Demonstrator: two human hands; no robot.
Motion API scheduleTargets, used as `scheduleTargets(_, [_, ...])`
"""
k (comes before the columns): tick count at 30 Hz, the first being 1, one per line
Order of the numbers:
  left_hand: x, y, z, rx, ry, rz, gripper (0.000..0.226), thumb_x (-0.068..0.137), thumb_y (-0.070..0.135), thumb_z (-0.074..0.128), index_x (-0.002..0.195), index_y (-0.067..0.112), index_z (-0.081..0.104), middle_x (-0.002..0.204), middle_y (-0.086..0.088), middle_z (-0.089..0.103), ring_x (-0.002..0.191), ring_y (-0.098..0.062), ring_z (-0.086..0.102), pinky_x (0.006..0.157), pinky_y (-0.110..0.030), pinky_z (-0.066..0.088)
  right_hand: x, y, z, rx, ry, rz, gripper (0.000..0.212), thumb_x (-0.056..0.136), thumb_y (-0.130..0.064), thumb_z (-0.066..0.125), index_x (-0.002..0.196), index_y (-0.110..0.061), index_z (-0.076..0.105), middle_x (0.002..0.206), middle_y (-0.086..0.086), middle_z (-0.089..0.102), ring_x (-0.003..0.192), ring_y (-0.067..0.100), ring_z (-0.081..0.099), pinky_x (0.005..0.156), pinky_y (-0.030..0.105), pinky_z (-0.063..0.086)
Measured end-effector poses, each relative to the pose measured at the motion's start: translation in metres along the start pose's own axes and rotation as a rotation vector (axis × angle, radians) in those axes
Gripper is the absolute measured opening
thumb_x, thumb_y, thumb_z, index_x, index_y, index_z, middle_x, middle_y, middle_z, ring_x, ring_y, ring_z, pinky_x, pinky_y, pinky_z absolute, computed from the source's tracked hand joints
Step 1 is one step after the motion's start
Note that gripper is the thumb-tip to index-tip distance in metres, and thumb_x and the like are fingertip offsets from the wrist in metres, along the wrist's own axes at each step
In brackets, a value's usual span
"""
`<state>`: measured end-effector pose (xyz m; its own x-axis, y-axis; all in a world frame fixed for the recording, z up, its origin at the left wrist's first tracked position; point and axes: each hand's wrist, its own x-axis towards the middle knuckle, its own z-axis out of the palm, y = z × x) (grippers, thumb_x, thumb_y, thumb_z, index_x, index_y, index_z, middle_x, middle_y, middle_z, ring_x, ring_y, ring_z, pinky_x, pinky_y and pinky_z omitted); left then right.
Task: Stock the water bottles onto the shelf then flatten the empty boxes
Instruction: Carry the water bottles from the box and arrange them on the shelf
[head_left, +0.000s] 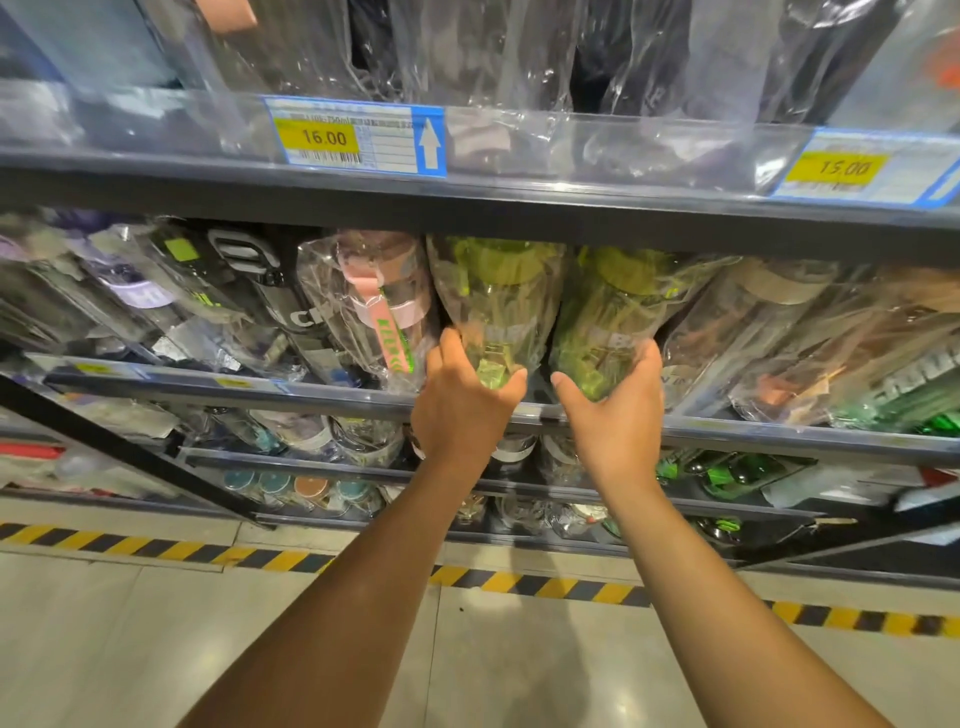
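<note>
- The left hand (462, 400) was wrapped around the base of the left green bottle (493, 306), thumb on one side and fingers on the other, closed on it
- The right hand (615, 410) cupped the base of the right green bottle (613, 322) in the same way, gripping through its clear plastic sleeve
- Both bottles lay tilted on the middle shelf (779, 431), caps pointing in under the upper shelf (519, 208), touching each other, with a pink bottle (379, 301) just beside on the left
- To seat them well, I judged each should be pushed in along its own lane, bases level behind the front rail, with the slippery wrap held firmly so it did not slide or snag a neighbour
- The back of the shelf and any room left behind the bottles were hidden
- No boxes showed anywhere, so how much stock remained could not be told
- Wrapping glare blurred most labels; only the price tags (324, 137) reading 16.00 and 15.00 were legible
</note>
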<state>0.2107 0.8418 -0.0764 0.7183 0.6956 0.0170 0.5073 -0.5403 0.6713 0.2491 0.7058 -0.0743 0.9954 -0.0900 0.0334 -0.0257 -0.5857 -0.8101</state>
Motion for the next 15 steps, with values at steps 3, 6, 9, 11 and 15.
scheduleTargets(3, [0.000,0.000,0.002,-0.026,-0.016,0.002,0.068,0.079,0.060,0.075,0.124,0.018,0.046,0.118,-0.004,0.059,0.098,-0.033,0.065,0.074,-0.043,0.054,0.006,-0.004,0.003,-0.047,0.021,0.022,0.105,0.082,-0.050,0.082,0.159,-0.010,0.022,0.159,0.007,0.039,0.147,0.029,0.037,0.112,0.046,0.042])
scheduleTargets(6, [0.001,-0.001,0.003,-0.081,-0.028,-0.010,0.070,0.079,0.057,0.078,0.126,0.018,0.043,0.115,-0.006,0.065,0.099,-0.036,0.066,0.076,-0.043,0.054,0.012,-0.009,0.007,-0.059,0.013,0.078,0.096,0.082,-0.049,0.082,0.152,-0.008,0.030,0.152,0.009,0.042,0.133,0.033,0.049,0.094,0.042,0.047])
scheduleTargets(9, [0.002,0.001,0.003,-0.120,-0.045,-0.008,0.070,0.079,0.054,0.080,0.125,0.020,0.041,0.108,-0.007,0.070,0.098,-0.036,0.067,0.078,-0.043,0.053,0.019,-0.012,0.011,-0.040,0.021,0.122,0.073,0.080,-0.047,0.084,0.128,-0.012,0.041,0.132,0.007,0.053,0.113,0.033,0.059,0.076,0.037,0.042])
scheduleTargets(11, [0.003,0.001,0.002,-0.127,-0.048,-0.001,0.069,0.079,0.054,0.080,0.125,0.022,0.040,0.108,-0.005,0.069,0.098,-0.035,0.067,0.078,-0.042,0.053,0.022,-0.013,0.013,-0.039,0.014,0.123,0.067,0.080,-0.046,0.085,0.117,-0.016,0.038,0.122,0.007,0.059,0.106,0.033,0.062,0.073,0.037,0.044])
scheduleTargets(15, [0.007,0.000,0.001,-0.089,-0.097,0.012,0.058,0.079,0.058,0.077,0.107,0.030,0.035,0.101,0.004,0.061,0.091,-0.027,0.062,0.076,-0.040,0.051,0.022,-0.016,0.013,-0.120,0.011,0.089,0.068,0.080,-0.050,0.083,0.118,-0.015,0.038,0.116,0.004,0.060,0.103,0.033,0.064,0.079,0.046,0.054])
